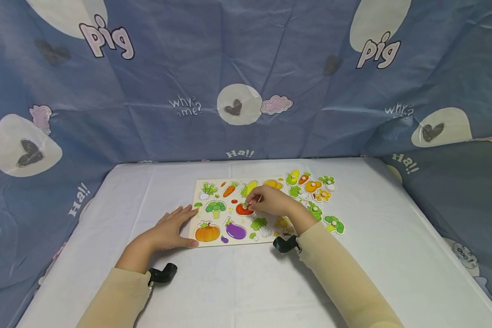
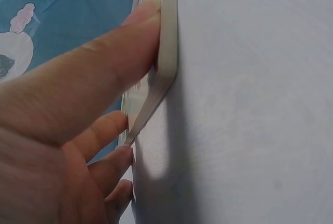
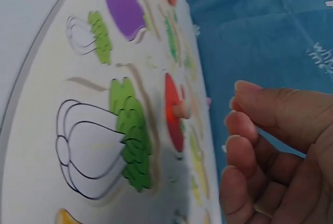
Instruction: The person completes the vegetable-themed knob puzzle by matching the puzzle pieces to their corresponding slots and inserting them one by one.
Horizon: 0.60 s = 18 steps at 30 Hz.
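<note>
Head view shows the red tomato piece (image 1: 242, 211) lying on the picture board (image 1: 246, 238), just left of the fingertips of the right hand (image 1: 272, 201). Right wrist view shows a gap between those fingertips and the tomato's round knob (image 3: 182, 110). The right hand's fingers are softly bent and hold nothing. The left hand (image 1: 172, 229) is stretched out, with its thumb on the board's near left corner and its other fingertips by the left side. A purple eggplant (image 1: 235, 229) is on the board, nearer the person than the tomato. Loose vegetable pieces (image 1: 313, 187) sit on the white surface (image 1: 229, 282), past the board's right side.
</note>
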Each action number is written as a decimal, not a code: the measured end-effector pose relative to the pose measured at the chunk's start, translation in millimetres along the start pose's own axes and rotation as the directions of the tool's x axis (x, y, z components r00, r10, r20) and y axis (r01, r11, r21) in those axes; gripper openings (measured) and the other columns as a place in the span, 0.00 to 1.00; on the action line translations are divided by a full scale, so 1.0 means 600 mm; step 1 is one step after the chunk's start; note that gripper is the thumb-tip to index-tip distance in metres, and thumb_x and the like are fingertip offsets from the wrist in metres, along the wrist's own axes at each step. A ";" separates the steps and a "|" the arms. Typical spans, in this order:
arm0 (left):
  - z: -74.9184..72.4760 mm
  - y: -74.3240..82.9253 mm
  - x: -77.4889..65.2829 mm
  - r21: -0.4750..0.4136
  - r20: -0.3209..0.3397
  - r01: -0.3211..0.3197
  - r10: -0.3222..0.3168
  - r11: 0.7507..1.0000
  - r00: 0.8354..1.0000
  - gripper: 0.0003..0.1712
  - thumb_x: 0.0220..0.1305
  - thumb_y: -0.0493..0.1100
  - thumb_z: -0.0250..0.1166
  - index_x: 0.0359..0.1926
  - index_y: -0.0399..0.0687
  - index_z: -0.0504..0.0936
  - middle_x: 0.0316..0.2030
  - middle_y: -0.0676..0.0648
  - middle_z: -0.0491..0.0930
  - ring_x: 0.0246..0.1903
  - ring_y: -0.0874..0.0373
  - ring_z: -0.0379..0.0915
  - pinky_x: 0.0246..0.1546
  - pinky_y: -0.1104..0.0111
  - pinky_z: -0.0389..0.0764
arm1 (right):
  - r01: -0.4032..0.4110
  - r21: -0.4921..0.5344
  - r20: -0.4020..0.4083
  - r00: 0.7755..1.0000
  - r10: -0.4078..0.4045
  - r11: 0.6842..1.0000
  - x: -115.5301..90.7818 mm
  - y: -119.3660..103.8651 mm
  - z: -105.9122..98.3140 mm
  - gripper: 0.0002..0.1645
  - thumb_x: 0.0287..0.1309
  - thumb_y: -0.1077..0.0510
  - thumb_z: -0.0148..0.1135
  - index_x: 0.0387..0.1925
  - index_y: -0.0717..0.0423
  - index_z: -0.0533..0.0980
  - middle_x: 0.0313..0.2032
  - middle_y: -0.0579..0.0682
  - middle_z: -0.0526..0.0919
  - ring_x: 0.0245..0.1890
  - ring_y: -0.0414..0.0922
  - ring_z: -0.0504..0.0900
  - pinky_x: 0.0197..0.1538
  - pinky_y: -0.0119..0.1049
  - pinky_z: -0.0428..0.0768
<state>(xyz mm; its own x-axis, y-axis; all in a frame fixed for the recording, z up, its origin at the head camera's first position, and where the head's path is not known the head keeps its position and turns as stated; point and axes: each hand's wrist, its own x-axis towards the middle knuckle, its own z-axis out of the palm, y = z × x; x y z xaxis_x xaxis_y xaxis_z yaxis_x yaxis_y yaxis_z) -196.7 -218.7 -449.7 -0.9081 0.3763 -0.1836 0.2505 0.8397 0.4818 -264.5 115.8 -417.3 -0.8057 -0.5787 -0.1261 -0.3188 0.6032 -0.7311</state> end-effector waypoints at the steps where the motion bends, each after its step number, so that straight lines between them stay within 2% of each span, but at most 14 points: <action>1: 0.000 0.000 -0.001 -0.003 0.001 0.000 0.000 1.000 1.000 0.61 0.45 0.65 0.77 0.75 0.43 0.63 0.76 0.34 0.52 0.75 0.33 0.40 0.73 0.38 0.40 | 0.005 -0.006 0.003 1.000 -0.005 1.000 -0.004 -0.001 -0.002 0.08 0.65 0.59 0.65 0.45 0.56 0.82 0.32 0.46 0.79 0.32 0.42 0.75 0.38 0.34 0.77; 10: -0.003 0.009 -0.002 -0.008 -0.011 -0.002 0.002 1.000 1.000 0.61 0.44 0.64 0.78 0.74 0.43 0.63 0.75 0.34 0.53 0.75 0.33 0.41 0.72 0.37 0.41 | 0.000 0.000 0.022 1.000 0.000 1.000 -0.046 -0.002 -0.026 0.12 0.66 0.61 0.65 0.50 0.59 0.80 0.36 0.46 0.79 0.37 0.44 0.78 0.46 0.38 0.79; 18: -0.005 0.010 -0.007 -0.007 -0.011 -0.010 0.010 1.000 1.000 0.60 0.45 0.63 0.78 0.74 0.43 0.63 0.75 0.33 0.53 0.75 0.33 0.42 0.72 0.37 0.41 | -0.040 -0.014 0.014 0.999 0.041 0.999 -0.076 0.004 -0.039 0.12 0.66 0.59 0.65 0.49 0.56 0.80 0.36 0.45 0.80 0.37 0.45 0.78 0.45 0.38 0.80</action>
<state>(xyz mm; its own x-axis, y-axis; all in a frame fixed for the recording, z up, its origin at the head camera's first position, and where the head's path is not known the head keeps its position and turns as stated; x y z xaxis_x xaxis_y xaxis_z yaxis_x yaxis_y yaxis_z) -192.6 -216.4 -443.8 -0.9094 0.3799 -0.1695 0.2569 0.8332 0.4897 -240.4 156.5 -397.6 -0.8107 -0.5616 -0.1654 -0.2928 0.6336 -0.7161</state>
